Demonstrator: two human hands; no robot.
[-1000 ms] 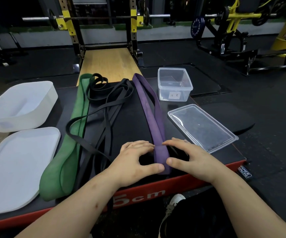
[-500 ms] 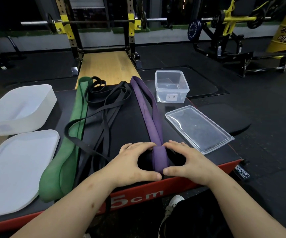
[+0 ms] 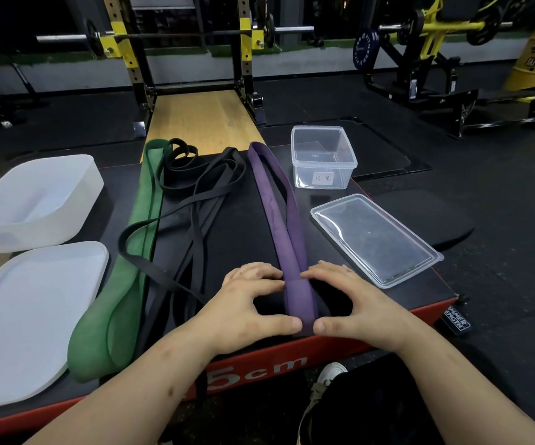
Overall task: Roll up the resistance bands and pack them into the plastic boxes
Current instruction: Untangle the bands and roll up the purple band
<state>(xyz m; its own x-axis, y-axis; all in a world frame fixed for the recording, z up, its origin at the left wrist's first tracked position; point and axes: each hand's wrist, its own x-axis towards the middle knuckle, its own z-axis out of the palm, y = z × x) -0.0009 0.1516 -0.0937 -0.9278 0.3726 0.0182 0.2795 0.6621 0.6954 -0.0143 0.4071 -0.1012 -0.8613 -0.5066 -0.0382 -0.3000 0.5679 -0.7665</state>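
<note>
Both hands, left hand and right hand, pinch the near, rolled end of the purple band between curled fingers and thumbs on the bench.

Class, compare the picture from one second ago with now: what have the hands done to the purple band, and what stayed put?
Both the left hand and the right hand have closed in on the near end of the purple band, pinching it from either side; that end now looks folded over, the start of a roll. The green band, black bands, clear box and its lid stayed put.
</note>
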